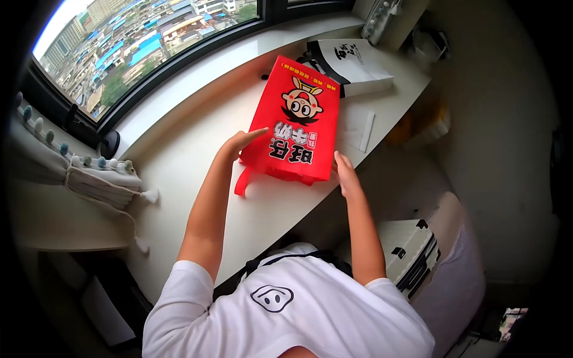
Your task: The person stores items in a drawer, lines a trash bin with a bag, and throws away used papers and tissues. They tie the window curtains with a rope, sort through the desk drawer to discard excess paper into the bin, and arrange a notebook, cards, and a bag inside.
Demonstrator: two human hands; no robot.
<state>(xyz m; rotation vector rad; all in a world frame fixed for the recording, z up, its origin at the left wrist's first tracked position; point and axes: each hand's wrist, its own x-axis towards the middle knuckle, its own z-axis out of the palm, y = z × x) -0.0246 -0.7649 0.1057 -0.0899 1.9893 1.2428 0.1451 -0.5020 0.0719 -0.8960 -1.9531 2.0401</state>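
Pale and smooth, a white desk [197, 143] runs under a window [167, 42] that looks out on buildings with blue roofs, and the red bag [293, 122] is over this desk, between the two hands. The bag is bright red and boxy, printed with a cartoon face [302, 102] and large characters, all upside down as the wearer sees them; a red strap [242, 182] loops out at its near left corner. Beyond the bag, to the right, lies a white and black bag [353, 65], and just right of the red one is a flat white item [361, 128]. Well left of it hangs a curtain with pompoms [98, 173]; nearer the wearer, to the right, is a white case [409, 253]. Both arms reach forward. The left hand [243, 142] is at the bag's left side, one digit stretched over the print; its other fingers are hidden. The right hand [345, 173] is at the right edge, fingers pointing away from the wearer. Whether either grips, I cannot tell.
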